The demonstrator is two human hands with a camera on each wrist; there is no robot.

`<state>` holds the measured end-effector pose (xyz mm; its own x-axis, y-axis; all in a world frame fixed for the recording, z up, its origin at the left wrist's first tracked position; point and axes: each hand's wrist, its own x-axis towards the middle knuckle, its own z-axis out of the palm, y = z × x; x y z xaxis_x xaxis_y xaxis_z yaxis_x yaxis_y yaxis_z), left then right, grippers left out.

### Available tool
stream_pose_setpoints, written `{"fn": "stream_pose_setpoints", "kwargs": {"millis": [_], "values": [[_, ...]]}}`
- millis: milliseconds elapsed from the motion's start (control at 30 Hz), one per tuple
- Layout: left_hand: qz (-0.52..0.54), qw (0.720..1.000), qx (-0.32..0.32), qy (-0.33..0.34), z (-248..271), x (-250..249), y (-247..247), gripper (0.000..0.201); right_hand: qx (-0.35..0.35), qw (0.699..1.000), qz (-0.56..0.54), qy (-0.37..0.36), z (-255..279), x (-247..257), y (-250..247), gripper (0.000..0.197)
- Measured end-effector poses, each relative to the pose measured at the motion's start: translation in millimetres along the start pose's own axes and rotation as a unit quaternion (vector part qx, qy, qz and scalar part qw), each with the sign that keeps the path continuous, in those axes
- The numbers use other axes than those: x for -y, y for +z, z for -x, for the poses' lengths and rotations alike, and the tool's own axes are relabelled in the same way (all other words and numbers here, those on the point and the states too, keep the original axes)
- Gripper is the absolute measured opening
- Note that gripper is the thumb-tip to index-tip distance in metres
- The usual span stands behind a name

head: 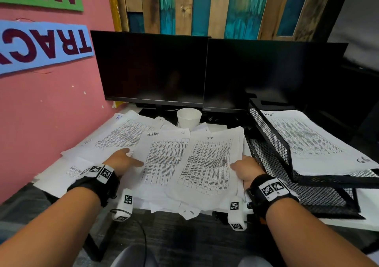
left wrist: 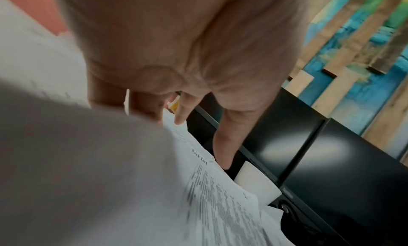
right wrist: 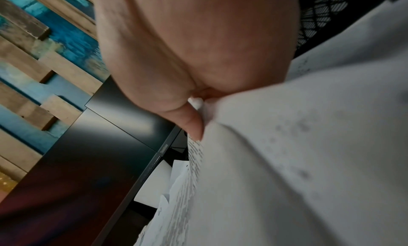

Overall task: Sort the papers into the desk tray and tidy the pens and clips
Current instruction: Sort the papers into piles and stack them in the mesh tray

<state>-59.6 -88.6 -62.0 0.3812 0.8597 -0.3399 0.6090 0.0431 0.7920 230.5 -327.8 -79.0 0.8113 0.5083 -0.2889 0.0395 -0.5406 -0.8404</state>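
Printed sheets lie in a loose heap over the desk. On top are a sheet headed "Task List" and one headed "IT". My left hand holds the left edge of the Task List sheet, thumb on top. My right hand pinches the right edge of the IT sheet, its thumb on the paper and its fingers hidden beneath. The black mesh desk tray stands to the right, and its upper tier holds a printed sheet. No pens are in view.
A white paper cup stands behind the papers, in front of two dark monitors. A pink wall borders the desk's left side. More sheets spread toward that wall. Some paper hangs over the desk's front edge.
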Motion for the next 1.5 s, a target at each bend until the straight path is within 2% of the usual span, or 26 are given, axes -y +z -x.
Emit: {"fn": "stream_pose_setpoints", "kwargs": {"millis": [67,167,333,433,500,600,700,767,833,967,1033,1100,1167,1267,1300,1333,1400,1500], "values": [[-0.003,1.000,-0.012,0.015,8,0,5,0.033,-0.001,1.000,0.014,-0.004,-2,1,1,0.039],[-0.053,0.997,-0.051,0.034,21,1,14,0.017,0.001,1.000,0.013,-0.003,-1,2,-2,0.041],[-0.085,0.991,-0.086,0.050,19,4,3,0.022,-0.010,1.000,0.015,0.017,-13,-6,-5,0.044],[-0.122,0.987,-0.075,0.079,11,7,-13,0.034,-0.004,1.000,-0.005,0.025,-28,-14,-6,0.032],[-0.135,0.983,-0.090,0.090,9,8,-19,0.044,-0.009,1.000,-0.001,0.024,-34,-15,-4,0.025],[-0.076,0.977,-0.134,0.146,5,8,-33,0.045,-0.003,0.998,0.069,0.010,-23,-6,-6,0.020],[0.085,0.964,-0.158,0.194,5,5,-48,0.019,-0.003,0.999,0.036,-0.003,-17,-7,-9,0.036],[0.184,0.952,-0.145,0.197,11,1,-50,0.016,0.005,1.000,0.000,0.001,-18,-10,-11,0.032],[0.196,0.953,-0.128,0.193,13,-3,-44,0.015,0.025,0.998,-0.056,0.009,-23,-12,-10,0.029],[0.113,0.978,-0.065,0.159,20,-9,-1,0.022,0.006,0.983,-0.180,0.019,-18,-16,-6,0.028],[0.074,0.986,-0.026,0.144,16,-9,28,0.028,0.017,0.982,-0.189,0.018,-7,-13,-3,0.028],[0.040,0.987,0.009,0.158,17,-10,51,0.030,0.019,0.982,-0.189,0.020,2,-8,-2,0.025],[-0.012,0.983,0.048,0.177,9,-9,72,0.022,0.018,0.979,-0.202,0.022,6,-3,-1,0.022],[-0.049,0.970,0.100,0.215,16,-15,96,0.022,0.019,0.986,-0.163,0.031,1,-6,0,0.076],[-0.052,0.967,0.119,0.220,16,-15,101,0.022,0.026,0.987,-0.157,0.031,-7,-13,0,0.081],[-0.049,0.964,0.137,0.223,18,-17,105,0.022,0.030,0.989,-0.139,0.027,-11,-17,1,0.077],[-0.037,0.962,0.164,0.213,22,-18,104,0.019,0.041,0.995,-0.087,0.013,-1,-12,-2,0.055],[-0.055,0.973,0.128,0.182,13,-16,87,0.012,0.013,0.999,-0.045,-0.001,5,-7,-6,0.023]]}}
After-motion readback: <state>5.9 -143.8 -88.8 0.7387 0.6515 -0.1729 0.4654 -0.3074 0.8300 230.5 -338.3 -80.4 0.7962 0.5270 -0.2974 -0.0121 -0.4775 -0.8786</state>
